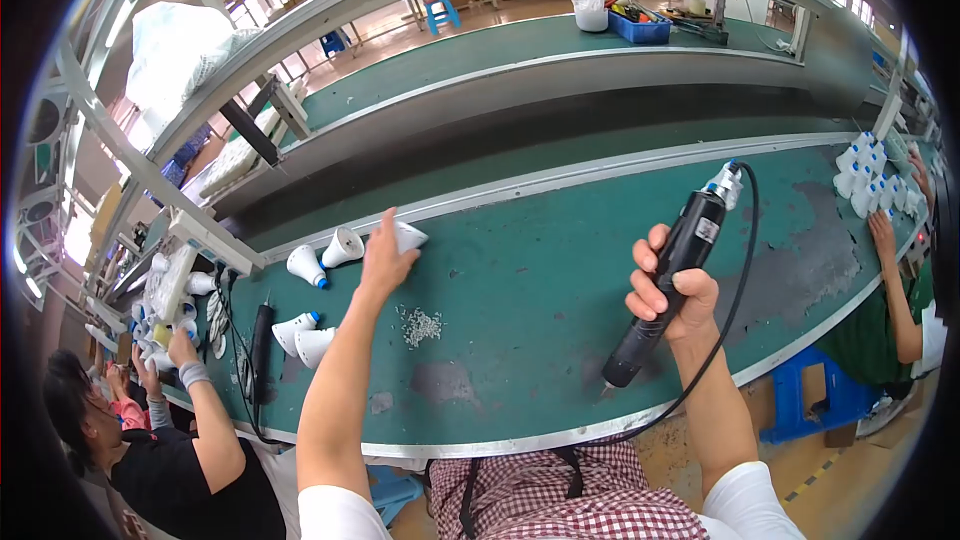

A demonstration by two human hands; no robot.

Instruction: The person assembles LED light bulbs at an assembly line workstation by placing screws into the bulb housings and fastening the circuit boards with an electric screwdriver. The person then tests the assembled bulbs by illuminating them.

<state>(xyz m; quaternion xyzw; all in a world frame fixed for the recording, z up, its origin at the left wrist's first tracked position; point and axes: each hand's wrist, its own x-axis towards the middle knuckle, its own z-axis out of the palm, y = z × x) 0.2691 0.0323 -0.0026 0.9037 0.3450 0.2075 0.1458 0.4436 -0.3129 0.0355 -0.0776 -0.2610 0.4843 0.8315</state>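
Observation:
My right hand [672, 292] is wrapped round a black electric screwdriver [697, 225], its bit pointing down and left above the bench. A black cable curves from its top end. My left hand [385, 258] has thumb and fingers about a white cone-shaped lamp housing [411, 236] near the bench's far edge; the hand partly hides it. Left of this hand lie two more white housings [343, 247], one with a blue end. Another pair of white housings [315, 346] lies nearer me. A small heap of screws [420, 327] rests on the green bench [520, 310] below my left hand.
A second black screwdriver [262, 340] lies at the left with its cable. A co-worker [190, 450] handles parts there. At the right, another person's arm [895, 290] reaches beside several white-and-blue housings [875, 175]. A metal rail [560, 172] borders the bench's far side.

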